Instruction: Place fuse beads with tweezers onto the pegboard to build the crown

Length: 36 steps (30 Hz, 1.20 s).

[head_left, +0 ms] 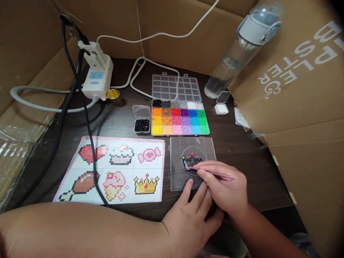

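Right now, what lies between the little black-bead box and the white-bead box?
In the head view, an open compartment tray of multicoloured beads lies between them, closer to the black-bead box.

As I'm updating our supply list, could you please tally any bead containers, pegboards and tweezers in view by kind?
Large bead case: 1
Small bead boxes: 2
Pegboard: 1
Tweezers: 1
Total: 5

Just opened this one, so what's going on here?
A person's right hand holds tweezers, tips at the left part of a crown of mostly dark beads on a clear pegboard. The left hand lies spread at the pegboard's near edge. A bead box stands open behind, and a picture sheet lies to the left.
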Motion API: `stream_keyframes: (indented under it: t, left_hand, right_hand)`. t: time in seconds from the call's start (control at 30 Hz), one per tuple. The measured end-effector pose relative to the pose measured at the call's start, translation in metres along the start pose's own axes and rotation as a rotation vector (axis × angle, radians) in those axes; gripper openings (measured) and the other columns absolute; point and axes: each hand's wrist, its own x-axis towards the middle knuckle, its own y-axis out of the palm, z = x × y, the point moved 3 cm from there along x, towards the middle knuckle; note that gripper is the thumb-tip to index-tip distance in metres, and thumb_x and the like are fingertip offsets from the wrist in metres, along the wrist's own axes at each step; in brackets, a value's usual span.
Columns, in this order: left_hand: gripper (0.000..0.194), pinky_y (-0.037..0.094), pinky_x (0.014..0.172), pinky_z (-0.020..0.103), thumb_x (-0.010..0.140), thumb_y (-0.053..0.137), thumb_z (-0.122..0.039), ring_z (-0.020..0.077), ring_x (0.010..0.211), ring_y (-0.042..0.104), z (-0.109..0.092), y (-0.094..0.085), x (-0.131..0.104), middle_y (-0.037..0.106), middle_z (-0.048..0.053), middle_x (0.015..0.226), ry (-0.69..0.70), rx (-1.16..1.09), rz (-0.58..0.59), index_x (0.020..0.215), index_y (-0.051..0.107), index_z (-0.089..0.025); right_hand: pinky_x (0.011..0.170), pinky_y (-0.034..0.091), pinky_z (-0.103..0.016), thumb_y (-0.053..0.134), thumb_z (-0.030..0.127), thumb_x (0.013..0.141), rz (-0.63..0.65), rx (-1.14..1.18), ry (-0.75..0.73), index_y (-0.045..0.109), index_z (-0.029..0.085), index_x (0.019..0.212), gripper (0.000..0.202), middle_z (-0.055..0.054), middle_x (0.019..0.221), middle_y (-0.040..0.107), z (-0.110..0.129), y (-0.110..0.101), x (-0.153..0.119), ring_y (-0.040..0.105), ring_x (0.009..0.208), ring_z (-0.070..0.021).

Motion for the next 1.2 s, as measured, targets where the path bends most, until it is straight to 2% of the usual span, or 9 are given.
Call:
stream_keyframes:
  t: [0.43, 0.9, 1.2]
  left_hand:
    - [0.056, 0.002, 0.107, 0.057, 0.086, 0.053, -0.047, 0.0373, 0.141, 0.021, 0.0006, 0.0005, -0.0004, 0.039, 0.016, 0.146, 0.001, -0.010, 0.000, 0.138, 0.044, -0.028]
    - [0.052, 0.005, 0.107, 0.057, 0.087, 0.052, -0.046, 0.0363, 0.140, 0.024, 0.0003, -0.0004, -0.0013, 0.041, 0.015, 0.145, -0.001, 0.007, -0.005, 0.136, 0.047, -0.030]
    - [0.054, 0.011, 0.106, 0.057, 0.087, 0.050, -0.047, 0.0358, 0.139, 0.027, 0.0001, -0.0008, -0.0006, 0.042, 0.016, 0.144, 0.001, 0.032, -0.036, 0.138, 0.045, -0.028]
  right_hand:
    - [0.074, 0.059, -0.023, 0.066, 0.009, 0.079, 0.007, 0.011, -0.010, 0.076, 0.020, 0.078, 0.016, -0.003, 0.080, 0.076, -0.0012, 0.0003, -0.0001, 0.071, 0.076, -0.0140]
    - [0.074, 0.059, -0.025, 0.066, 0.009, 0.079, 0.013, 0.023, -0.015, 0.076, 0.021, 0.078, 0.015, -0.003, 0.080, 0.076, -0.0007, 0.0013, 0.0004, 0.071, 0.076, -0.0145]
    - [0.075, 0.058, -0.026, 0.066, 0.010, 0.080, -0.010, 0.074, 0.064, 0.077, 0.024, 0.081, 0.017, -0.002, 0.083, 0.075, -0.0049, -0.0021, -0.0010, 0.070, 0.080, -0.0148]
